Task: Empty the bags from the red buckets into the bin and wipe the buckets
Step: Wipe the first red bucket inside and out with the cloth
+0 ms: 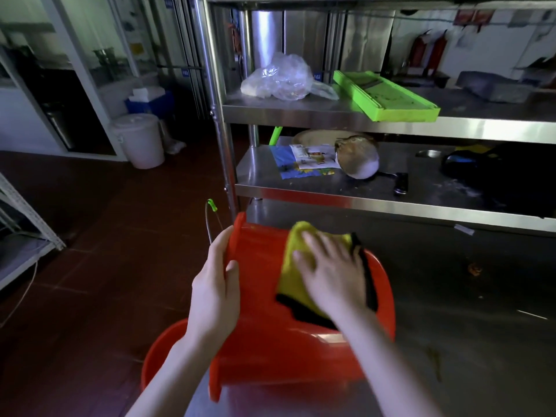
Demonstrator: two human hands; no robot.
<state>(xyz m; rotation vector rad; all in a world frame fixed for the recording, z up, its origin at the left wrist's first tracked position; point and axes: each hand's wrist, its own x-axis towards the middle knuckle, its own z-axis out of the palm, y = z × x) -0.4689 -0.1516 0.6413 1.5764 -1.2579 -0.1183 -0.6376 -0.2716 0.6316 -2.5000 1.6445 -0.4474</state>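
Red floor tiles [105, 266] ran off to the left, where a white lidded tub [140, 139] stood against the wall, well apart from me. I could not tell whether it was the bin.

Low at the left sat the second red bucket [162, 350], partly hidden behind my forearm. Its inside did not show, so I could not say whether it was wiped or whether a bag remained in it.

My left hand [215, 290] gripped the rim of the red bucket [258, 296], thumb on the outer wall and fingers curled over the lip. The bucket lay on its side at the edge of the steel table [451, 326], mouth facing left, its wire handle [210, 218] sticking up behind the rim. No bag showed on it, so I judged the emptying done for this one.

Across its upturned wall lay the yellow cloth [293, 266], and my right hand [328, 272] pressed flat on it, fingers straight and spread. That put me in the wiping step, on the outside. The inside and the other bucket probably remained.

Further right, behind it all, a plastic bag [279, 79] and a green slicer [388, 96] lay on the shelf.
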